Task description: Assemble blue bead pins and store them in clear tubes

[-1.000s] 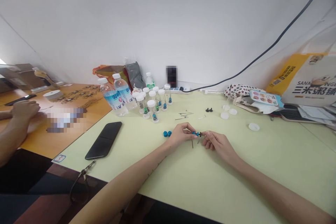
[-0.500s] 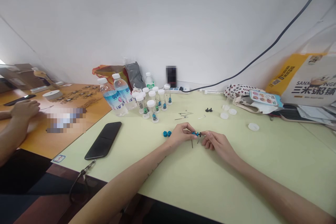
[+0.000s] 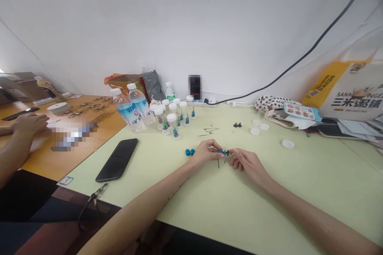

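My left hand and my right hand meet over the pale green table, both pinched on a small blue and black part held between their fingertips. Thin metal pins lie on the table just below the part. Two loose blue caps sit to the left of my left hand. Further back lie more metal pins and two small black pieces.
Several small white-capped vials and two water bottles stand at the back left. A black phone lies on the left. White lids and a cluttered pile with a yellow bag sit right. Another person's hand rests on the neighbouring wooden table.
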Motion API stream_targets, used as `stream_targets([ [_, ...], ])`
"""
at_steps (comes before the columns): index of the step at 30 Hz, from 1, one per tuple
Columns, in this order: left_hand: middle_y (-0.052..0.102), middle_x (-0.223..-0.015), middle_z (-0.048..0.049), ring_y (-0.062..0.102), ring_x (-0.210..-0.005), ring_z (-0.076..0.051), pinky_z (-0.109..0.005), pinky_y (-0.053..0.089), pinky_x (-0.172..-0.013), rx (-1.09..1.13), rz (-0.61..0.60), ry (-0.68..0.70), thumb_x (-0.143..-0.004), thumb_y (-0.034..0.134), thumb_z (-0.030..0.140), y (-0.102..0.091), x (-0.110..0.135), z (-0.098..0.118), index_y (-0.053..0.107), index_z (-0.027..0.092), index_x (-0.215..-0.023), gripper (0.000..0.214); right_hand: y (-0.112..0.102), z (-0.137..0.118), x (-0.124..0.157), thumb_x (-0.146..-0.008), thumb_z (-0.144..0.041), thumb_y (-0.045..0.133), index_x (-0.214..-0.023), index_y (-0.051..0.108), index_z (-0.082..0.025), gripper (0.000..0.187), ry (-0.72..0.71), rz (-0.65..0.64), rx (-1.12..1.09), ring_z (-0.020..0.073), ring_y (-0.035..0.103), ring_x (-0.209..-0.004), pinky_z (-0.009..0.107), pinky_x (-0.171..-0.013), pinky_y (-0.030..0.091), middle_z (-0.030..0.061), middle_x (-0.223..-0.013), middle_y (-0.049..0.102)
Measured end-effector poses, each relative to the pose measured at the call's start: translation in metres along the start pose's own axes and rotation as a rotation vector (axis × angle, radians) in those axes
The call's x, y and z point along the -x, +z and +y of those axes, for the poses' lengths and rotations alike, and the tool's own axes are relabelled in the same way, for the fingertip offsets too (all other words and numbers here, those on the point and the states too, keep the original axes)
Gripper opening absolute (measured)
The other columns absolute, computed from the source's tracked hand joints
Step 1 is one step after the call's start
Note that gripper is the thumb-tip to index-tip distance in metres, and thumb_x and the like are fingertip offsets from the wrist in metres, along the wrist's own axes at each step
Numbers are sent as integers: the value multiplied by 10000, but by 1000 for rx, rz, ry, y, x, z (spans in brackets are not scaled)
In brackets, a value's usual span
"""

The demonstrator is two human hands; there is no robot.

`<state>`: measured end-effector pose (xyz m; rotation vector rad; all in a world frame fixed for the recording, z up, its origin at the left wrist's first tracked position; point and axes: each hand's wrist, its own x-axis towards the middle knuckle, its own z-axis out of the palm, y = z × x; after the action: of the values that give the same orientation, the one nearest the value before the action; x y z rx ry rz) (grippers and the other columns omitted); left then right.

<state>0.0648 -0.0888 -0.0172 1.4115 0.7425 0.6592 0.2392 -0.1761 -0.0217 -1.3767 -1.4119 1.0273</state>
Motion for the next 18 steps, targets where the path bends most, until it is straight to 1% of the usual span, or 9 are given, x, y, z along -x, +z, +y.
stream_targets([
  [4,654,-805,-61,610,-766,-155,-308,463,-739,-3,5,2,-541,793,293,0,0,0,568,129,-762,355,0,0,1,-891,-543,335,-990,617,-142,499,-4,-2,1,137,547,-581,255,-528,419,48,-709,632],
  [8,655,-809,-63,607,-772,-151,-300,463,-740,1,-3,-1,-551,790,278,0,0,1,565,130,-764,343,0,0,1,-891,-541,336,-966,623,-145,495,-5,-1,1,136,544,-581,254,-528,415,47,-708,628],
  [12,655,-810,-61,606,-775,-150,-296,465,-736,6,-3,-4,-556,788,279,0,1,1,564,132,-763,338,-1,1,0,-893,-540,335,-1002,614,-142,497,-2,0,-2,139,548,-587,258,-533,416,51,-717,632],
  [18,650,-817,-64,603,-779,-145,-293,468,-736,2,-4,2,-565,785,274,0,1,0,566,126,-770,334,-1,2,-1,-890,-544,339,-984,618,-137,502,-1,-1,2,140,554,-585,260,-527,417,55,-717,633],
])
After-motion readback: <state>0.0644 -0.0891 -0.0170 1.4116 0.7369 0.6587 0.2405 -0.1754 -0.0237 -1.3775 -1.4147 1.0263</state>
